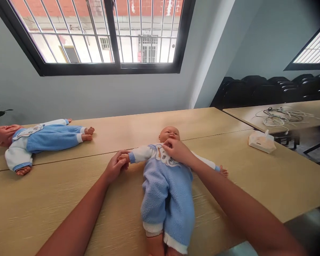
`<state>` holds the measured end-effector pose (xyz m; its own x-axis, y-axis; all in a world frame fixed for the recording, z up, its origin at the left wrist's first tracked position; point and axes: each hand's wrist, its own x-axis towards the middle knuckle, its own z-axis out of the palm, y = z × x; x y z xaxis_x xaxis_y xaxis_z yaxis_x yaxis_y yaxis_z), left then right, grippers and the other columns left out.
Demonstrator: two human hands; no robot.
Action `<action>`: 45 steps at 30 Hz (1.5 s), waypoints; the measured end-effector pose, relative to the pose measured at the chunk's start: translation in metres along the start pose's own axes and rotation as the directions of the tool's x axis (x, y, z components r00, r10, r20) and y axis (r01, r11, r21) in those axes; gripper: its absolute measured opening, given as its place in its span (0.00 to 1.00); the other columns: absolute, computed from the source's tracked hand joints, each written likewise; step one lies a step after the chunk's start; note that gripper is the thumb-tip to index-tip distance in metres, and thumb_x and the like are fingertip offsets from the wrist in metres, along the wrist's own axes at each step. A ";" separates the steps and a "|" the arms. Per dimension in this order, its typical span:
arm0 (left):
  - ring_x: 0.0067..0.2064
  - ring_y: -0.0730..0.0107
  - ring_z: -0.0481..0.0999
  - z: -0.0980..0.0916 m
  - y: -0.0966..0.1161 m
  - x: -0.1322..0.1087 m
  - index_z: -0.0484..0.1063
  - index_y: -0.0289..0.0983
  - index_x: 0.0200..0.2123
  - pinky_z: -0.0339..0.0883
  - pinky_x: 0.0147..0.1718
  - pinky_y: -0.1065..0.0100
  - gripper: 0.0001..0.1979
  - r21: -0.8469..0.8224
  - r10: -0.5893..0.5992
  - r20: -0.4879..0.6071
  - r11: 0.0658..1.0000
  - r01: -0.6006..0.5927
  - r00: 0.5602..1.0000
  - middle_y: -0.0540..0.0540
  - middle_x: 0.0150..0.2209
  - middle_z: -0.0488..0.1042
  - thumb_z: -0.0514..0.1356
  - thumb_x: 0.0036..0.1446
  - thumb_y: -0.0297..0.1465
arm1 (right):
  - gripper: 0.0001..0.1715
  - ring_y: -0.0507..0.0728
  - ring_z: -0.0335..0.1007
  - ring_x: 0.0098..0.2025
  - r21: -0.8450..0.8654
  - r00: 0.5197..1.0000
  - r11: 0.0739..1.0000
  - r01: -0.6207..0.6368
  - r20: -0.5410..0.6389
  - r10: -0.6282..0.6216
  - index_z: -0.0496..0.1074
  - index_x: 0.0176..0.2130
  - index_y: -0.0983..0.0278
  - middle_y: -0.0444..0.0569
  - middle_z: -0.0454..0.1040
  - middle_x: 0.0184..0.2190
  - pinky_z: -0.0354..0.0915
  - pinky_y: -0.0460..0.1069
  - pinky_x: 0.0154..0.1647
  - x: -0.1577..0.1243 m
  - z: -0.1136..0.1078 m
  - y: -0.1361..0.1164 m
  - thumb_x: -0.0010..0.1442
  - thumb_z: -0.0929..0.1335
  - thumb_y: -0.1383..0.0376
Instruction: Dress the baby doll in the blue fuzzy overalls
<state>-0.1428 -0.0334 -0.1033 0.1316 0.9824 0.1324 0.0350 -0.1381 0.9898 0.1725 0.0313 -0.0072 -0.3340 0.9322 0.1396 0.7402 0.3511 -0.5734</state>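
Observation:
A baby doll (168, 181) in a fuzzy blue and white outfit lies on its back on the table, head away from me and arms spread. With closed fingers, my left hand (115, 166) grips the doll's small hand at the left. My right hand (180, 152) is over the upper chest, its fingertips pinched at the collar just below the chin. It covers part of the white bib (163, 156), which has an animal face on it. The doll's other arm (206, 161) reaches out to the right, partly behind my forearm.
A second doll (53, 138) in similar clothes lies at the left. On the right stand a white tissue pack (261, 141) and, on a further table, a heap of pale cables (282, 115). Black chairs (272, 89) are stacked behind. A barred window (109, 65) is ahead.

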 end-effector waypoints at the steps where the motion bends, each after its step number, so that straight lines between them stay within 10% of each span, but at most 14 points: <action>1: 0.26 0.72 0.68 -0.003 -0.001 0.000 0.69 0.35 0.53 0.61 0.26 0.71 0.22 0.017 0.002 0.032 1.000 -0.003 0.999 0.52 0.27 0.71 0.59 0.63 0.43 | 0.10 0.57 0.74 0.37 0.037 1.000 0.999 -0.001 -0.013 0.001 0.78 0.35 0.63 0.49 0.81 0.35 0.60 0.48 0.35 -0.004 0.001 0.004 0.66 0.68 0.62; 11: 0.38 0.64 0.77 -0.005 0.011 0.003 0.76 0.37 0.42 0.71 0.34 0.65 0.18 0.468 0.106 0.016 0.878 -0.101 0.994 0.43 0.41 0.77 0.57 0.67 0.45 | 0.13 0.54 0.69 0.31 0.276 0.995 0.957 0.085 -0.081 -0.065 0.74 0.38 0.62 0.46 0.78 0.32 0.57 0.48 0.31 -0.022 0.019 0.033 0.69 0.65 0.59; 18: 0.60 0.54 0.73 0.046 0.057 0.073 0.76 0.43 0.56 0.69 0.58 0.53 0.17 0.654 0.239 0.224 0.682 -0.328 0.945 0.40 0.57 0.77 0.60 0.66 0.39 | 0.14 0.57 0.70 0.36 0.291 0.991 0.951 0.105 -0.106 -0.077 0.71 0.37 0.61 0.48 0.77 0.35 0.60 0.48 0.35 -0.029 0.017 0.033 0.71 0.62 0.58; 27: 0.47 0.59 0.79 0.087 0.046 0.103 0.79 0.42 0.43 0.71 0.50 0.58 0.08 0.628 0.289 0.279 0.666 -0.402 0.916 0.44 0.44 0.82 0.61 0.64 0.34 | 0.13 0.58 0.72 0.35 0.402 0.993 0.913 0.071 -0.116 -0.026 0.72 0.40 0.59 0.48 0.77 0.34 0.62 0.49 0.35 -0.031 0.020 0.037 0.72 0.62 0.57; 32: 0.49 0.57 0.79 0.082 0.045 0.100 0.82 0.43 0.46 0.69 0.52 0.57 0.12 0.619 0.213 0.342 0.682 -0.390 0.915 0.43 0.46 0.82 0.57 0.67 0.34 | 0.10 0.59 0.72 0.41 0.090 0.966 0.984 0.150 -0.224 -0.127 0.73 0.40 0.61 0.52 0.79 0.41 0.62 0.50 0.42 -0.031 -0.007 0.048 0.69 0.63 0.62; 38: 0.46 0.57 0.78 0.072 0.043 0.100 0.81 0.41 0.41 0.71 0.48 0.59 0.11 0.593 0.056 0.270 0.777 -0.212 0.961 0.43 0.44 0.80 0.59 0.58 0.29 | 0.15 0.57 0.70 0.35 -0.085 0.996 0.993 0.082 0.052 -0.077 0.75 0.35 0.62 0.50 0.79 0.35 0.56 0.49 0.34 -0.040 -0.058 0.088 0.69 0.65 0.58; 45: 0.44 0.59 0.80 0.054 0.033 0.094 0.78 0.39 0.49 0.75 0.41 0.64 0.16 0.499 -0.084 0.273 0.864 -0.066 0.958 0.43 0.46 0.81 0.59 0.59 0.34 | 0.11 0.55 0.69 0.33 0.113 0.916 0.985 0.131 0.365 -0.164 0.78 0.37 0.61 0.44 0.78 0.33 0.57 0.48 0.32 -0.058 -0.059 0.078 0.62 0.72 0.56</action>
<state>-0.0756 0.0478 -0.0611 0.3937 0.9188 0.0293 0.5161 -0.2473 0.8200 0.2841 0.0095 -0.0119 -0.6404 0.7646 -0.0727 0.6192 0.4580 -0.6379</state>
